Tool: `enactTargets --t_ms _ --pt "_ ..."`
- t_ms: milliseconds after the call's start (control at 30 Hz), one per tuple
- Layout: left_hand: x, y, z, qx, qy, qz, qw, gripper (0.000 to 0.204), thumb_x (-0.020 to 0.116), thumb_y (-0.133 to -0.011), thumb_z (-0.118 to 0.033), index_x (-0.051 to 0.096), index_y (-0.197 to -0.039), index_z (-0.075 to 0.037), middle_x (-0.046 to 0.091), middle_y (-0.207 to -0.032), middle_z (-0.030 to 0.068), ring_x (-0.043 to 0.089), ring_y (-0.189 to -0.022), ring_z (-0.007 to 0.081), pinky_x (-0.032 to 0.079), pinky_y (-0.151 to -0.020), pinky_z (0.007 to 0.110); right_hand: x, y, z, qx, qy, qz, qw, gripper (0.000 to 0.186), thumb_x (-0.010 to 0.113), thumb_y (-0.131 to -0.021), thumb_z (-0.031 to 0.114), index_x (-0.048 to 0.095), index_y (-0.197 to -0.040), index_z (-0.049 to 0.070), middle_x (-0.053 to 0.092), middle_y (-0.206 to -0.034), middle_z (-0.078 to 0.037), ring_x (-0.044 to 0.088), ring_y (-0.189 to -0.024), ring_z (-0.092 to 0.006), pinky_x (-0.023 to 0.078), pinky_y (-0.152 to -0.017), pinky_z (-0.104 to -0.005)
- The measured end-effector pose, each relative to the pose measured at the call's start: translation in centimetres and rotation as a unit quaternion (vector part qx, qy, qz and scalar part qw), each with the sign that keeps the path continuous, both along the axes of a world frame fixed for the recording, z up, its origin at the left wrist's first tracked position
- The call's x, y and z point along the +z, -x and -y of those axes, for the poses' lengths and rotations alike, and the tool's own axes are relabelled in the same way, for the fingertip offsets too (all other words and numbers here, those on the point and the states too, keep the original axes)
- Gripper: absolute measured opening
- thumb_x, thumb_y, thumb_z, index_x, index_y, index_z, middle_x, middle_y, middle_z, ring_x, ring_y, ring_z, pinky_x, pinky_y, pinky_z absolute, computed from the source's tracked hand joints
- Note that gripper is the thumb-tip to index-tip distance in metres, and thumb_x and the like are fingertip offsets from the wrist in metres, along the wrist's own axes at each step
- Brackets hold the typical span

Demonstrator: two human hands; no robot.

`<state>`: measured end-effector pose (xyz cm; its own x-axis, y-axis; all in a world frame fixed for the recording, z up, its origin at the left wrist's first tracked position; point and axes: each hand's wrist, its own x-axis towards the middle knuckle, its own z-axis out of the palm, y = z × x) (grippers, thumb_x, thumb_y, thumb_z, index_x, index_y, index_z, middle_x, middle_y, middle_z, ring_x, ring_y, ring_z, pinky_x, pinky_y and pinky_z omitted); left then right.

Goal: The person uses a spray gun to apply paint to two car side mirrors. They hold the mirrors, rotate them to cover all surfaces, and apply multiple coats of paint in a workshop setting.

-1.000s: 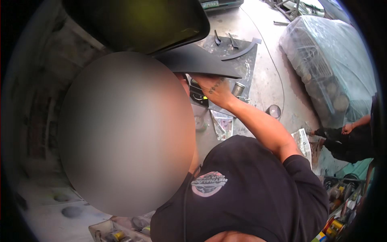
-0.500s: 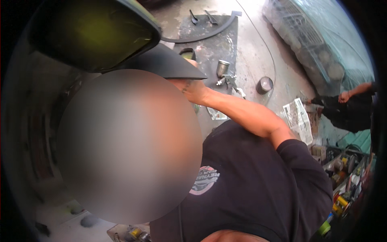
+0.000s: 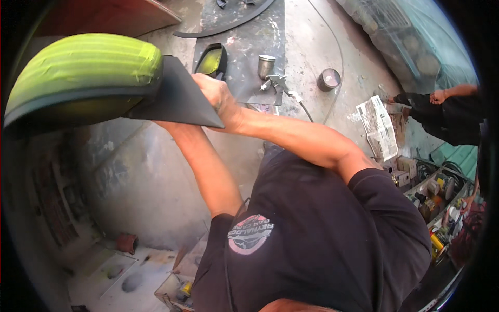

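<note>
A car side mirror is held up at the upper left, its housing streaked yellow-green above a dark rim. Its black triangular base points toward my chest. My right hand is closed against the far edge of that base, knuckles showing, with part of the fingers out of sight. From below, my left forearm reaches up to the base, which hides my left hand and its fingers. Beyond my right hand, a second mirror with a yellow-green face lies on a dark floor sheet.
On the sheet are a spray gun with a metal cup and a curved black strip. A can and newspaper lie rightward. A plastic-covered car stands far right, near another person. Crates of tools are lower right.
The side mirror has turned, bringing its yellow-green outer shell into sight. My left forearm now shows, and a reddish panel appears at the upper left. The view has shifted.
</note>
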<state>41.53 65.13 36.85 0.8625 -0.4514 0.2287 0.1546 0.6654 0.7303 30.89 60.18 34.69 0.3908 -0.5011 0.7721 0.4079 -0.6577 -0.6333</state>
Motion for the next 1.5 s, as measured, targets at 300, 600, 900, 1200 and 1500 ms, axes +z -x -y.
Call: enactTargets --t_ms 300,600,900,1200,1500 --pt "-1.9 0.3 -1.8 -0.012 0.015 -0.024 1.0 0.034 0.045 -0.106 -0.034 0.058 -0.123 -0.007 0.064 -0.118 0.0073 0.063 -0.106 0.021 0.054 -0.09 0.038 -14.4 7.7 11.7 0.017 -0.147 -0.28 0.949 0.04 0.069 -0.089 0.014 0.066 -0.128 0.006 0.069 -0.103 -0.013 0.067 -0.093 -0.025 0.055 -0.082 -0.0371" --pt "-7.0 0.5 -1.5 -0.042 0.027 -0.038 0.998 0.032 0.046 -0.105 -0.034 0.058 -0.12 -0.008 0.063 -0.117 0.0068 0.062 -0.106 0.021 0.053 -0.09 0.038 -46.9 13.5 16.0 0.083 -0.427 -0.469 0.768 0.072 0.084 -0.077 0.023 0.05 -0.139 0.006 0.065 -0.109 -0.017 0.064 -0.1 -0.0272 0.052 -0.086 -0.0406" --pt "-6.3 1.0 -2.8 -0.031 0.039 -0.031 0.998 0.031 0.047 -0.104 -0.034 0.059 -0.118 -0.009 0.063 -0.115 0.0062 0.061 -0.105 0.021 0.052 -0.09 0.038 -46.7 11.8 16.3 0.123 -0.325 -0.484 0.803 0.048 0.078 -0.085 0.036 0.063 -0.112 -0.001 0.066 -0.084 -0.009 0.064 -0.074 -0.0211 0.052 -0.069 -0.0375" --pt "-5.3 1.1 -3.5 -0.006 0.038 -0.014 0.999 0.029 0.047 -0.103 -0.034 0.059 -0.115 -0.01 0.063 -0.114 0.0057 0.061 -0.105 0.021 0.051 -0.09 0.039 -33.8 15.0 12.6 0.087 -0.453 -0.384 0.8 0.029 0.072 -0.092 0.026 0.065 -0.107 0.002 0.068 -0.084 -0.006 0.064 -0.07 -0.0144 0.049 -0.063 -0.0305" --pt "-5.1 -1.5 -1.5 -0.032 0.071 0.007 0.997 0.028 0.048 -0.102 -0.034 0.059 -0.112 -0.011 0.062 -0.112 0.0052 0.06 -0.105 0.021 0.051 -0.09 0.039 -6.0 20.6 12.7 0.083 -0.432 -0.294 0.849 0.041 0.079 -0.087 0.024 0.069 -0.119 0.0 0.068 -0.082 -0.002 0.061 -0.07 -0.01 0.045 -0.058 -0.0268"
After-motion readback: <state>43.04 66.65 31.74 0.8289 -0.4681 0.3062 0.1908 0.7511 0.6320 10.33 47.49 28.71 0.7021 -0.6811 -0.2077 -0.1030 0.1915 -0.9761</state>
